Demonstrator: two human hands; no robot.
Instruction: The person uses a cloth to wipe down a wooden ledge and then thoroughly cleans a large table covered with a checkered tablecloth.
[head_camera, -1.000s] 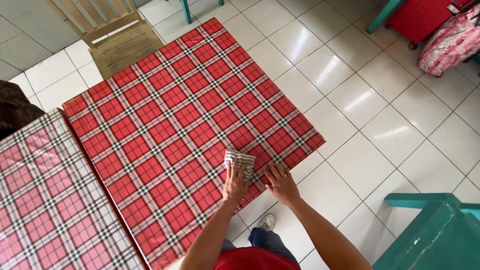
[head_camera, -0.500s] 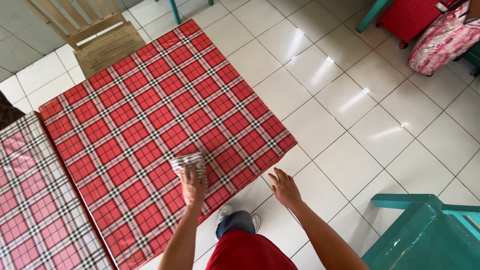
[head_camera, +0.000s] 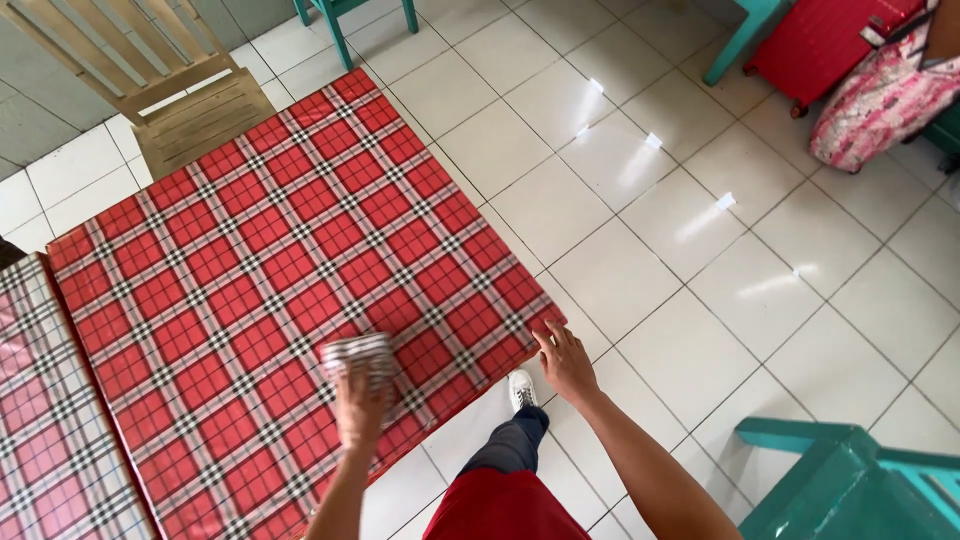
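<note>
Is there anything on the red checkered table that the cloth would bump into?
Nothing visible. The left hand presses the striped cloth flat on the red plaid tablecloth, whose surface shows no objects. The right hand rests at the table's corner, off to the cloth's side.

Red top (head_camera: 500, 510), dark blue trousers (head_camera: 510, 448), white shoe (head_camera: 521, 389), bare forearms

No packages, labels, signs or screens are seen in this view. None is found near the fingers of either hand.
</note>
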